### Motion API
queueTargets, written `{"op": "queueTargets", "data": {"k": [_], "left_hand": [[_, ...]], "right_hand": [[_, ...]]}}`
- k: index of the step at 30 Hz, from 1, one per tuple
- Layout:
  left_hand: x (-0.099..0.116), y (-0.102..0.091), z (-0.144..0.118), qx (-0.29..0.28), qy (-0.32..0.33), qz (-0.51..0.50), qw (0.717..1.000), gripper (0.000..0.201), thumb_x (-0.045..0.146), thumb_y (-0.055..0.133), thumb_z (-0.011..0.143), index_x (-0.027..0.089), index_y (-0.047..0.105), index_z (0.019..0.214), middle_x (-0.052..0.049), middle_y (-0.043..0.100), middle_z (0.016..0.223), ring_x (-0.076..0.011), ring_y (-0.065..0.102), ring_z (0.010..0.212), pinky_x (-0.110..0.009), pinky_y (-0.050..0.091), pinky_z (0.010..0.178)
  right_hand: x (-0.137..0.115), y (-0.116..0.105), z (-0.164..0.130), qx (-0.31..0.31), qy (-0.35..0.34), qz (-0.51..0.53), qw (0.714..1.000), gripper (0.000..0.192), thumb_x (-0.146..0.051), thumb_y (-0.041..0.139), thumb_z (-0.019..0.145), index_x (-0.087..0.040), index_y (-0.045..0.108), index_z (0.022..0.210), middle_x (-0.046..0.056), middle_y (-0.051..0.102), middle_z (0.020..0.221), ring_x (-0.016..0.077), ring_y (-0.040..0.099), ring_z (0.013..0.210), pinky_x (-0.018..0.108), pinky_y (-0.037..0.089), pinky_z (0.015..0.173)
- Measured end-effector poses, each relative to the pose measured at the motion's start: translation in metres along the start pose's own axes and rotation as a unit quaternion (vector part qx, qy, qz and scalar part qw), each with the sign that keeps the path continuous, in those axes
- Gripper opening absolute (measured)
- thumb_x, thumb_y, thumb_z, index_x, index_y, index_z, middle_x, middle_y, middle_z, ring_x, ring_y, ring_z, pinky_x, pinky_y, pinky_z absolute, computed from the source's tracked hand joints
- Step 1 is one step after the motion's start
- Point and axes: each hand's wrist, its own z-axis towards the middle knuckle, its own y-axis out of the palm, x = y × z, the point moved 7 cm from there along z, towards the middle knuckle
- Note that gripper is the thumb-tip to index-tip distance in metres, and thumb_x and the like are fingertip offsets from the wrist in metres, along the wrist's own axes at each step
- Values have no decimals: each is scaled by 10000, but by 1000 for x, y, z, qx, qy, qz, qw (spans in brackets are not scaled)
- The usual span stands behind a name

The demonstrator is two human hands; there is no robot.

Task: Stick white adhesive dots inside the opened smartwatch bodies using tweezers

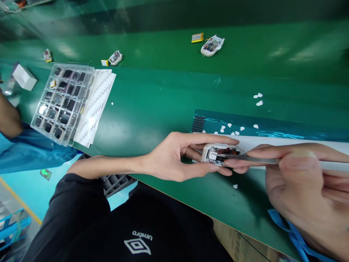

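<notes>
My left hand [177, 156] grips a small white device housing [206, 154] by its sides, thumb on the near edge and fingers round the far one. The housing lies open side up, with circuit parts showing inside. My right hand [302, 178] is closed on metal tweezers [261, 159], held almost level. Their tip reaches into the housing, touching or just over a small white piece [213, 155] inside it; which of the two I cannot tell. Below the hands lies a white strip [253, 143] on the bench.
Small white stickers [229, 125] are scattered on a blue-green film [218, 120]. At the left stand a clear compartment tray [61, 103] and printed sheets [95, 105]. Further back lie another open housing [212, 46] and a yellow-edged battery [197, 38]. A co-worker's arm [9, 116] shows at far left.
</notes>
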Motion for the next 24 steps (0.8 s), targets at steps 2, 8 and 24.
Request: {"op": "queueTargets", "data": {"k": [2,8,24], "left_hand": [[-3,1,0,4,-5,-5,1000,496,96,680,965,80,595,1453,-189,775,1321,-262,807,1148,-349,701,1008],[-4,2,0,5,11,-2,1000,494,113,665,979,27,574,1457,-218,797,1240,-285,812,1121,-351,706,991],[-7,1,0,11,12,-11,1000,484,145,680,969,56,599,1438,-199,815,1184,-289,817,1105,-337,706,967]], "right_hand": [[-1,1,0,1,-11,20,1000,156,-338,666,1014,-370,799,939,3,811,833,230,783,689,387,673,616],[-4,2,-1,19,-10,17,1000,169,-333,666,1016,-332,789,901,10,809,815,224,777,667,372,650,581],[-1,2,-3,12,-30,9,999,166,-239,659,1012,-322,781,936,4,806,839,206,769,664,360,645,577]]}}
